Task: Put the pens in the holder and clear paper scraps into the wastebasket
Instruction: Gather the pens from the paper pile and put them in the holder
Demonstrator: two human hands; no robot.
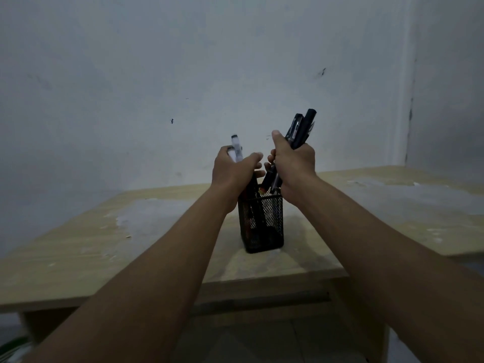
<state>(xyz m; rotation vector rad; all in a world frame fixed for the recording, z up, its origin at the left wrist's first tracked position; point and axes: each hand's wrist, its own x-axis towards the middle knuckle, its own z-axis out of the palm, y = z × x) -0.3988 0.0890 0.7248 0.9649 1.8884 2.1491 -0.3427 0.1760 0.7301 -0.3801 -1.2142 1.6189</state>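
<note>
A black wire-mesh pen holder (262, 222) stands at centre frame on a pale wooden table (78, 258), with several pens inside. Just above its rim, the right hand (293, 163) is closed around a bundle of dark pens (301, 129) pointing up and right. The left hand (233, 166), beside it, grips a white-capped marker (236, 149). A grey wall (157, 74) fills the upper frame.

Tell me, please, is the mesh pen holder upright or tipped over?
Upright: the mesh pen holder stands on its base on the desk, open top upward.
</note>
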